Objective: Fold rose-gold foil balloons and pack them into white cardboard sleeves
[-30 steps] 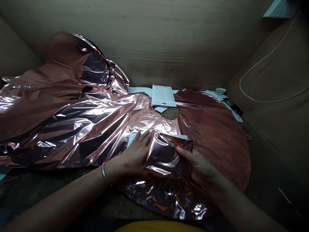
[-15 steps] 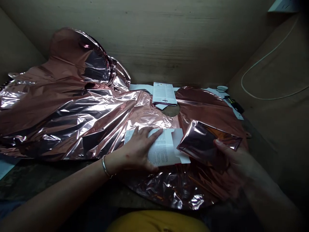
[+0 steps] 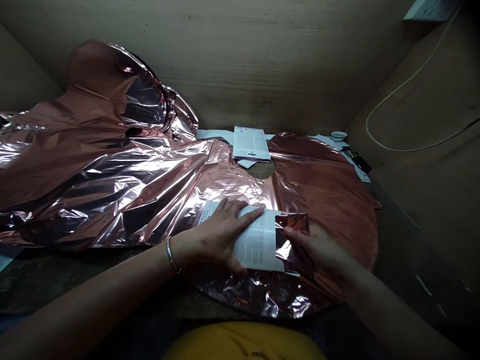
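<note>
A flat white printed paper packet (image 3: 257, 245) lies on a large sheet of rose-gold foil balloons (image 3: 123, 190). My left hand (image 3: 219, 237) grips the packet from above, fingers over its far side and thumb by its near edge. In my right hand (image 3: 318, 247) is a folded rose-gold foil balloon (image 3: 287, 252), pinched with the thumb on top. Its left end meets the packet's right-hand opening and appears partly inside. The fingers beneath the folded foil are hidden.
Another printed packet (image 3: 251, 143) rests at the back on the foil, over white papers. At the back right are a small patterned bowl (image 3: 339, 135) and a black-and-yellow object (image 3: 356, 157). A white cable (image 3: 390, 148) hangs against the right panel below a socket (image 3: 427, 9).
My right hand has moved left, bringing the folded foil balloon from beside the packet to its opening. My left hand stays on the packet. The view has shifted slightly.
</note>
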`<state>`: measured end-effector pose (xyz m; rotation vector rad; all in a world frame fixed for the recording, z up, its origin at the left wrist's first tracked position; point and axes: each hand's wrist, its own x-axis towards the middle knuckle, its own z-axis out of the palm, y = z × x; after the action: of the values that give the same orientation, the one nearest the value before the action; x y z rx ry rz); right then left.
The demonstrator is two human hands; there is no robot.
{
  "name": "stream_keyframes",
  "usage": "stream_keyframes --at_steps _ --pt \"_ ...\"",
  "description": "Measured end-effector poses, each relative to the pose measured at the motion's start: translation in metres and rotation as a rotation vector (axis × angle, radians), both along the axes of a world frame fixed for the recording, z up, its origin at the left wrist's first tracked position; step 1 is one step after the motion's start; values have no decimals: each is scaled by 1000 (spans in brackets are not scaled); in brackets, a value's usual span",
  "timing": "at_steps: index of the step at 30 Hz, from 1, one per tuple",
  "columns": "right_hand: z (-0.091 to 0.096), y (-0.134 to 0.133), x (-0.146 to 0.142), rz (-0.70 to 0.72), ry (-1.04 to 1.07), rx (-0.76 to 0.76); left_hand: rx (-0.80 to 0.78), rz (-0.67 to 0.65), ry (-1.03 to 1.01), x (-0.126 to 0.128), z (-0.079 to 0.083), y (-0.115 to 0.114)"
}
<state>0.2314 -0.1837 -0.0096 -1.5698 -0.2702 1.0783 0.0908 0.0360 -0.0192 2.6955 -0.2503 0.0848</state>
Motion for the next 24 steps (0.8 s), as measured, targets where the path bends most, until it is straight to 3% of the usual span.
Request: stream_keyframes --at_steps 2,4,6,8,9,11,13,15,16,18,20,22,24 --pt "1 -3 -2 9 -345 -41 -1 24 -2 -1 -1 -1" --pt "2 -12 -1 13 -855 -107 -5 43 11 -3 -1 -1" --pt "2 -19 0 187 -1267 -155 -1 42 16 -5 0 0" --pt "2 -19 -2 486 -1409 -175 1 38 13 -4 0 1" --pt "2 -15 -4 605 -1403 -184 -1 36 9 -3 1 0" --pt "3 -1 -9 713 -1321 -166 -10 31 5 -2 4 -1" --pt "5 15 -12 766 -1132 -16 -29 28 13 -2 7 -2" --pt "6 25 -13 757 -927 184 -50 26 29 -4 9 -2" --pt "7 26 -12 685 -880 230 -57 25 39 -6 10 -2" --pt "6 25 -9 442 -868 148 -53 28 42 -8 8 -1" --pt "2 22 -7 266 -785 -56 -32 24 34 -9 5 0" --pt "-4 26 -8 309 -547 -193 -22 8 19 -7 2 1" --pt "-8 35 -11 415 -346 -123 -30 -8 3 -3 1 1"
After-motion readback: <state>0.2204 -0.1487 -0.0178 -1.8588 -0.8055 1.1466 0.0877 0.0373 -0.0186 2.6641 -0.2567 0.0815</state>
